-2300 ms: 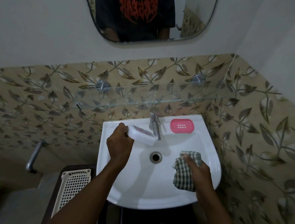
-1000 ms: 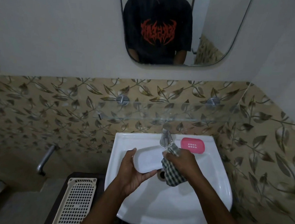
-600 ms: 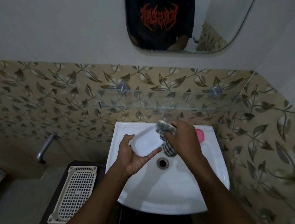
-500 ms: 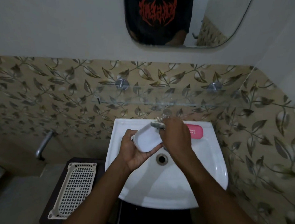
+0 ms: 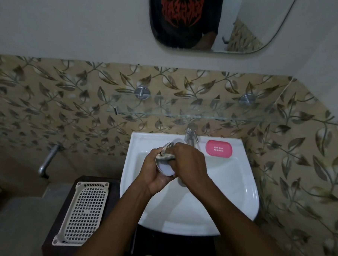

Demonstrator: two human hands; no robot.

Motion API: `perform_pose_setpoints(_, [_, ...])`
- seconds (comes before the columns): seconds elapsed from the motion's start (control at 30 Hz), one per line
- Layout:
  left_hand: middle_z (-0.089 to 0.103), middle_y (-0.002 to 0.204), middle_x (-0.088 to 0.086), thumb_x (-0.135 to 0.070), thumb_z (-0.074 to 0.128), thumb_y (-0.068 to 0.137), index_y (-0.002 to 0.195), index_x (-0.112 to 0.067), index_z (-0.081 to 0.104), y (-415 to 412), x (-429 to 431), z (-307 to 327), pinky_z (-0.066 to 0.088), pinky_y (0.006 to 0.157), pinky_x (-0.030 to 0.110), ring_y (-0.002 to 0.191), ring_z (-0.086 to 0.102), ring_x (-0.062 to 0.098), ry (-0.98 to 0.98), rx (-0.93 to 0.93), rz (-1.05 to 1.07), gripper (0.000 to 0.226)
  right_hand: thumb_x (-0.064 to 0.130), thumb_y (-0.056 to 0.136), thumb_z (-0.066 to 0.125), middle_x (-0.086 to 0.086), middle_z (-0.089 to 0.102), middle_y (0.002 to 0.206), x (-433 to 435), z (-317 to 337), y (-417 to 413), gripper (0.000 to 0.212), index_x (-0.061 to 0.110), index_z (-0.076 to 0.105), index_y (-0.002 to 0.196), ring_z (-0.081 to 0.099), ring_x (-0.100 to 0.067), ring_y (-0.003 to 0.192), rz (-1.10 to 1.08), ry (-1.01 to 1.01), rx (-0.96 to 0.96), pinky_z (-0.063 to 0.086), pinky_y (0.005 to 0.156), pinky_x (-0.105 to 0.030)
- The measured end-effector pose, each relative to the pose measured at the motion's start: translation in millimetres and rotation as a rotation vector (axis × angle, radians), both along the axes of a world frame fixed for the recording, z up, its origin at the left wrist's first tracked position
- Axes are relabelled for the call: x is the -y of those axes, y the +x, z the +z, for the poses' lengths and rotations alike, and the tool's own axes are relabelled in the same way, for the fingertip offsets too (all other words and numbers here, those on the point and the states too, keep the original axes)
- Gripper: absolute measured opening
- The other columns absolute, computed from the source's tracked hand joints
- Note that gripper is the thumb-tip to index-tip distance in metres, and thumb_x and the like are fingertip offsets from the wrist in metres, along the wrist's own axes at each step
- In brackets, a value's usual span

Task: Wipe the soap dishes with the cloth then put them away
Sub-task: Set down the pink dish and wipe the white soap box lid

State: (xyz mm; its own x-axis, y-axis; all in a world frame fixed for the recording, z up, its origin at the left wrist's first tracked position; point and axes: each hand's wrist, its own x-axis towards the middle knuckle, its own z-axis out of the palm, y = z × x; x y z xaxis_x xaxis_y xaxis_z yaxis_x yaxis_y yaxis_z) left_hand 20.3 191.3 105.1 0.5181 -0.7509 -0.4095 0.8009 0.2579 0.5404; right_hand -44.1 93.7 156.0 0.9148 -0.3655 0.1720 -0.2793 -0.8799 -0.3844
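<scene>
My left hand point(image 5: 152, 174) wraps its fingers round the white oval soap dish point(image 5: 166, 169). My right hand point(image 5: 189, 162) pinches the bunched cloth point(image 5: 165, 156) against it.

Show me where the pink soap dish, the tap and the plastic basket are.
pink soap dish point(image 5: 218, 155): head view, its top, just below the holes.
tap point(image 5: 191, 136): head view, its metal body.
plastic basket point(image 5: 84, 211): head view, its mesh floor.
</scene>
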Motion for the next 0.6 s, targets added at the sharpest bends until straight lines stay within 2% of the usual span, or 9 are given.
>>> perform_pose_setpoints(0.1, [0.069,0.094,0.012,-0.029,0.052,0.09,0.094,-0.011,0.073,-3,3,4,0.052,0.064,0.033,0.077,0.067,0.025,-0.014,0.043,-0.012,0.028,0.023,0.083,0.062,-0.001,0.073,0.088,13,2,1,0.015,0.027,0.072,0.093,0.069,-0.024,0.083,-0.218,-0.034,0.025,0.05,0.067,-0.029])
perform_pose_setpoints(0.17, [0.071,0.092,0.012,-0.03,0.052,0.088,0.09,-0.011,0.075,-3,3,4,0.054,0.068,0.035,0.077,0.068,0.024,-0.011,0.058,-0.025,0.03,0.021,0.083,0.061,-0.002,0.072,0.088,10,-1,2,0.014,0.025,0.071,0.093,0.068,-0.025,0.082,-0.262,-0.01,0.009,0.05,0.063,-0.03])
perform_pose_setpoints(0.27, [0.071,0.098,0.015,-0.033,0.049,0.089,0.096,-0.008,0.074,0,2,3,0.054,0.078,0.039,0.085,0.068,0.027,0.016,0.07,0.005,0.035,0.027,0.084,0.059,0.003,0.071,0.095,1,-3,4,0.017,0.026,0.071,0.096,0.066,-0.019,0.086,-0.156,0.135,0.017,0.045,0.065,-0.026])
perform_pose_setpoints(0.37, [0.072,0.088,0.015,-0.033,0.052,0.087,0.088,-0.005,0.074,8,-3,4,0.058,0.07,0.036,0.078,0.069,0.026,0.027,0.055,0.004,0.036,0.041,0.081,0.053,0.006,0.07,0.09,-10,-2,1,0.024,0.027,0.07,0.092,0.065,-0.016,0.083,0.061,0.265,-0.164,0.054,0.073,-0.032])
perform_pose_setpoints(0.43, [0.07,0.084,0.013,-0.033,0.05,0.091,0.091,-0.006,0.07,8,-3,6,0.056,0.067,0.034,0.073,0.068,0.025,0.064,0.051,-0.007,0.034,0.037,0.082,0.056,0.004,0.07,0.085,-8,10,-2,0.019,0.028,0.069,0.093,0.064,-0.018,0.077,0.118,0.176,-0.286,0.053,0.068,-0.031])
perform_pose_setpoints(0.53, [0.066,0.097,0.015,-0.033,0.05,0.092,0.107,-0.01,0.066,6,-1,5,0.046,0.087,0.046,0.088,0.063,0.029,0.103,0.066,0.007,0.031,0.038,0.086,0.063,0.004,0.063,0.078,2,26,-5,0.013,0.026,0.068,0.087,0.059,-0.017,0.079,0.084,0.076,-0.473,0.039,0.067,-0.024])
perform_pose_setpoints(0.6, [0.058,0.1,0.018,-0.029,0.056,0.085,0.104,-0.01,0.064,3,1,11,0.041,0.084,0.043,0.087,0.056,0.029,0.08,0.072,-0.01,0.027,0.037,0.082,0.068,0.003,0.066,0.082,10,26,-5,0.01,0.028,0.07,0.086,0.063,-0.019,0.083,0.021,-0.017,-0.423,0.036,0.068,-0.023])
